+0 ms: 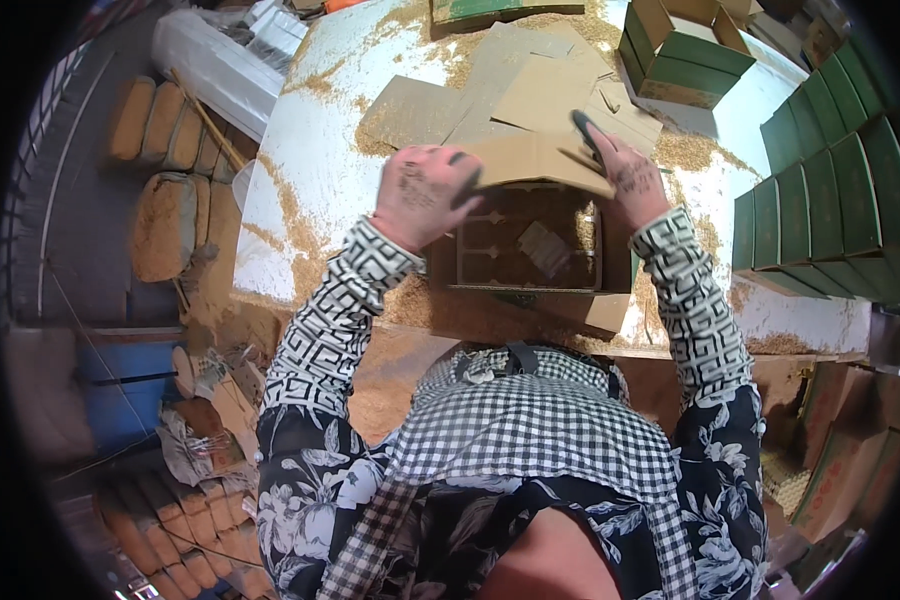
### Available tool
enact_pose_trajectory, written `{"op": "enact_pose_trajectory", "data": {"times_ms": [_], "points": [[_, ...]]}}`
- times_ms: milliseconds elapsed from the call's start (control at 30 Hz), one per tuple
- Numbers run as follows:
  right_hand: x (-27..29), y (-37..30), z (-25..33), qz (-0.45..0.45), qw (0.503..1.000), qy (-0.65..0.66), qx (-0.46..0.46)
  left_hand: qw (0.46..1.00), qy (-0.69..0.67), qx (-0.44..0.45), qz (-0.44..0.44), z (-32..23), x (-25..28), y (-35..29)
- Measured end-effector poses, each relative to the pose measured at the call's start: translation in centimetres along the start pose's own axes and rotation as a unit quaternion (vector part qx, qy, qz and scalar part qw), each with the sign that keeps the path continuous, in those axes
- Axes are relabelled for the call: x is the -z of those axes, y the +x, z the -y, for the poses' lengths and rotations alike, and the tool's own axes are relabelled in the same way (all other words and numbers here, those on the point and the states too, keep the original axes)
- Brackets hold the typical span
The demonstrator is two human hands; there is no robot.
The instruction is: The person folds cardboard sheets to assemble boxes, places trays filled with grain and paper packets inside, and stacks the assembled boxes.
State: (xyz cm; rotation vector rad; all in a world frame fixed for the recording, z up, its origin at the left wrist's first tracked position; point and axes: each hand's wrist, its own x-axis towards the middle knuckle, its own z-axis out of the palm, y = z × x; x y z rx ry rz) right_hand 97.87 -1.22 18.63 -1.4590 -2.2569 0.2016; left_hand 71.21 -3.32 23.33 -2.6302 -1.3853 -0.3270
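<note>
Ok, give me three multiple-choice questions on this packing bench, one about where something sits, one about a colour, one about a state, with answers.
1. Where is the row of closed boxes?
A. person's right
B. person's left
C. on the floor

2. What colour is the open empty carton at the far edge?
A. red
B. green
C. white

3. The cardboard sheet over the open box is:
A. lying untouched
B. gripped by both hands
C. rolled up

Answers: 1 A, it lines the right table edge. 2 B, green sides. 3 B, left hand and right hand grip it.
</note>
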Motion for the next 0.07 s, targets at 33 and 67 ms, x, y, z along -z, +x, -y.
{"op": "enact_pose_trajectory", "data": {"times_ms": [33, 67], "points": [[-0.1, -0.2, -0.5, 0.085, 0.991, 0.069, -0.082, 1.0, 0.007, -0.001, -0.002, 0.5, 0.1, -0.4], [-0.1, -0.5, -0.6, 0.08, 0.991, 0.071, -0.079, 0.996, -0.041, 0.057, -0.056, 2.0, 0.1, -1.2]]}}
